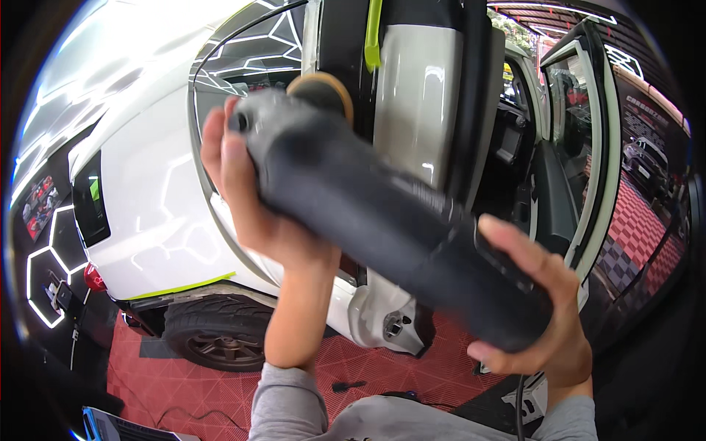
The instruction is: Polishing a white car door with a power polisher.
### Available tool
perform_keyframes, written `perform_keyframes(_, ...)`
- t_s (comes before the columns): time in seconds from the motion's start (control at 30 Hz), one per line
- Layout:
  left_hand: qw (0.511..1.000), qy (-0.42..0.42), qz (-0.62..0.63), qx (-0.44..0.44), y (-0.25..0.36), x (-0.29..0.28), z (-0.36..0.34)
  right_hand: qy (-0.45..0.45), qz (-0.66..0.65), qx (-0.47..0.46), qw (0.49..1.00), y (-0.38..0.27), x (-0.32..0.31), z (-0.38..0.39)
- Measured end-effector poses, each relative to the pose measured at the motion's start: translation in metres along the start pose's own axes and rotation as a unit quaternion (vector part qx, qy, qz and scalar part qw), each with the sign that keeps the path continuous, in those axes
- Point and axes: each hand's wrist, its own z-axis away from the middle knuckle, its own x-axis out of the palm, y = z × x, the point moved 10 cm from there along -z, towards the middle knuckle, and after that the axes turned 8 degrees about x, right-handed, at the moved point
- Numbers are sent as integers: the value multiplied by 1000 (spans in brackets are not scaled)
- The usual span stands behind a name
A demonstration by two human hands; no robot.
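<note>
A black and grey car polisher [368, 206] lies slantwise across the middle of the view, somewhat blurred. My left hand [250, 191] is closed round its grey head from the left side. Farther back, my right hand [540, 301] grips the rear end of its body, and a cord [521, 400] hangs below. The polisher's round pad with a tan edge [323, 92] faces the car's dark door pillar; whether it touches is unclear. Beyond it stands a white car [158, 198] with its rear side window [250, 59] and a light door-frame panel [415, 103].
Green masking tape [373, 44] runs along the pillar and over the wheel arch. An open front door [588, 140] stands to the right. Below are a rear wheel [217, 331] and red tiled floor [412, 375] with a small black object [348, 386]. A blue-edged case [125, 426] sits lower left.
</note>
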Motion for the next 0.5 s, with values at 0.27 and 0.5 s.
perform_keyframes(0.27, 976, -94, -171, 95, 19, -51, 64, -51, -37, 35, 997, 28, 29, 39)
perform_keyframes(0.5, 991, 65, -109, -44, 9, -98, 102, -94, -33, 61, 993, 52, 51, 59)
